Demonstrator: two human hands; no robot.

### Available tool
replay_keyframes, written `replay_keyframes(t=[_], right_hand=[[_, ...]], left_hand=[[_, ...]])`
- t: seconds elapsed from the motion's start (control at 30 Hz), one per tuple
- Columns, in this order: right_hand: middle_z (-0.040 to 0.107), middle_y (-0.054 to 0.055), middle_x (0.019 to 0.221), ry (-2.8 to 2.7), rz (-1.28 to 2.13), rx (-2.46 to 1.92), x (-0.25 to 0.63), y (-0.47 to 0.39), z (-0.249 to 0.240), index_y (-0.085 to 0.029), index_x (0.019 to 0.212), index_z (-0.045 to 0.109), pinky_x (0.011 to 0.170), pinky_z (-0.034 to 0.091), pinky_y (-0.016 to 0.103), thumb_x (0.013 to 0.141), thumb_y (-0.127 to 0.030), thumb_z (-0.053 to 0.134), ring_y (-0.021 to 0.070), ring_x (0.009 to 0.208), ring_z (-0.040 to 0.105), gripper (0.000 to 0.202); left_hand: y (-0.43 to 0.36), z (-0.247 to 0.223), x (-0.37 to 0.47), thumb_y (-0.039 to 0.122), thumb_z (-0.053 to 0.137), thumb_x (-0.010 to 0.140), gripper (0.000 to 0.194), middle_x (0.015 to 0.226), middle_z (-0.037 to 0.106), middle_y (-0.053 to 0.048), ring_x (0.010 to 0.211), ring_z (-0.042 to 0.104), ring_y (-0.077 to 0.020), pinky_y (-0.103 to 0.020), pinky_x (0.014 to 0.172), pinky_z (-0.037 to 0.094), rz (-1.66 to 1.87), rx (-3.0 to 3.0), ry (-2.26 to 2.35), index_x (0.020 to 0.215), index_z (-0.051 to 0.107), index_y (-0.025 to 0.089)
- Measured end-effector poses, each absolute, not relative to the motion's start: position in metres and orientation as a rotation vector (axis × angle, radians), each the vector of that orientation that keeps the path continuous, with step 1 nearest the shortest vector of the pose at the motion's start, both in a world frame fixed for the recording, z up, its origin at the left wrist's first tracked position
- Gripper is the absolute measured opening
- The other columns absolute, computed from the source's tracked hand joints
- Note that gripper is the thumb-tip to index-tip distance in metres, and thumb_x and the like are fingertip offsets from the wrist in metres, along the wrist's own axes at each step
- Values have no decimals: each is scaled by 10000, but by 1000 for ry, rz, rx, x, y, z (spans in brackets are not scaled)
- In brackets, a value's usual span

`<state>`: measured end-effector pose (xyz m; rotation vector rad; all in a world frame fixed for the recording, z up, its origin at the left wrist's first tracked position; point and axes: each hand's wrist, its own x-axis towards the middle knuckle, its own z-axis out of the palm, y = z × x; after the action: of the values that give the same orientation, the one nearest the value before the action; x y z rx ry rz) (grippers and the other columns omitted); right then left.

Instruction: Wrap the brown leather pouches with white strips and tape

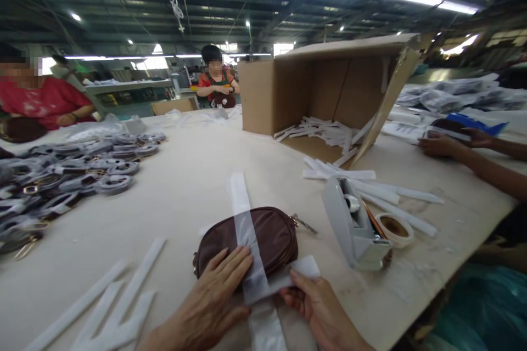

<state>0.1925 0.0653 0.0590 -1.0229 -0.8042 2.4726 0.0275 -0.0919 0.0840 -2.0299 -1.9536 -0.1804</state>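
A dark brown oval zip bag (269, 233) lies on the table in front of me, metal rings at both ends. Across it runs a translucent white strip (242, 203), which extends past the bag's far and near sides. My left hand (218, 290) rests flat on the bag's front left, fingers stretched out, fingertips against the strip. At the bag's near right, my right hand (315, 304) pinches a folded white strip end (302, 270) between thumb and fingers. Part of the bag's near side is hidden by my left hand.
A grey tape dispenser (349, 225) and a tape roll (394, 229) stand to the right. Behind is an open cardboard box (259, 96) with white strips. Coiled belts (115, 184) pile up on the left, loose strips (119, 307) nearer. Co-workers sit around; another person's hands (442, 145) work at right.
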Motion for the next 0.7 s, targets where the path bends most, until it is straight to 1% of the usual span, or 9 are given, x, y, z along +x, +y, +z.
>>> replay_keyframes(t=[0.07, 0.2, 0.3, 0.4, 0.47, 0.53, 0.57, 0.63, 0.7], right_hand=[[668, 73, 694, -789, 2494, -987, 189, 64, 56, -66, 777, 641, 521, 523, 190, 419, -395, 925, 132, 571, 613, 563], [671, 75, 707, -803, 2507, -929, 185, 62, 50, -70, 791, 654, 529, 518, 193, 455, -398, 914, 132, 582, 610, 536], [669, 74, 725, -831, 2532, -883, 184, 63, 49, -75, 801, 650, 538, 508, 183, 495, -413, 897, 119, 590, 602, 518], [666, 75, 778, -978, 2535, -913, 193, 64, 44, -84, 841, 630, 587, 516, 191, 540, -467, 858, 124, 643, 612, 537], [653, 63, 734, -1322, 2510, -993, 205, 67, 40, -99, 821, 606, 502, 497, 195, 610, -525, 785, 131, 575, 604, 508], [618, 33, 640, -1867, 2221, -919, 218, 72, 39, -123, 788, 588, 404, 446, 195, 736, -502, 671, 130, 475, 563, 391], [614, 33, 641, -2123, 1919, -754, 223, 76, 41, -132, 802, 593, 411, 451, 205, 799, -438, 613, 137, 483, 566, 307], [655, 76, 814, -2395, 1141, -285, 225, 86, 51, -147, 946, 619, 607, 533, 275, 868, -246, 515, 185, 705, 631, 163], [613, 117, 1117, -2441, 505, 89, 216, 98, 62, -160, 1159, 573, 900, 473, 419, 860, -88, 437, 244, 1054, 558, 336]], left_hand=[[-91, 83, 29, 433, 457, 887, 637, 1393, 426, -116, 1301, 379, -214, -394, 989, 436, -172, -1999, -1934, 1399, 253, 112], [-87, 77, 31, 238, 412, 890, 485, 1358, 475, -96, 1280, 400, -199, -382, 972, 426, -143, -1899, -1846, 1351, 348, 102], [-84, 73, 33, 143, 380, 853, 466, 1346, 488, -98, 1277, 399, -205, -383, 988, 388, -104, -1875, -1806, 1315, 406, 90], [-84, 71, 34, 147, 381, 849, 453, 1337, 497, -97, 1274, 399, -218, -396, 1013, 344, -111, -1857, -1800, 1296, 435, 93], [-84, 70, 34, 167, 397, 854, 450, 1341, 493, -98, 1275, 394, -229, -409, 1021, 328, -115, -1850, -1808, 1296, 435, 93], [-84, 70, 35, 166, 415, 848, 459, 1349, 483, -102, 1280, 386, -242, -422, 1023, 325, -96, -1855, -1815, 1300, 427, 87], [-85, 69, 35, 161, 422, 844, 464, 1351, 480, -107, 1280, 384, -249, -429, 1020, 327, -88, -1859, -1814, 1301, 423, 83], [-85, 69, 36, 154, 427, 842, 464, 1348, 481, -112, 1281, 381, -255, -437, 1016, 334, -86, -1869, -1810, 1300, 420, 79], [-85, 69, 36, 152, 422, 846, 458, 1344, 484, -119, 1281, 380, -256, -440, 1013, 343, -98, -1871, -1809, 1298, 420, 76]])
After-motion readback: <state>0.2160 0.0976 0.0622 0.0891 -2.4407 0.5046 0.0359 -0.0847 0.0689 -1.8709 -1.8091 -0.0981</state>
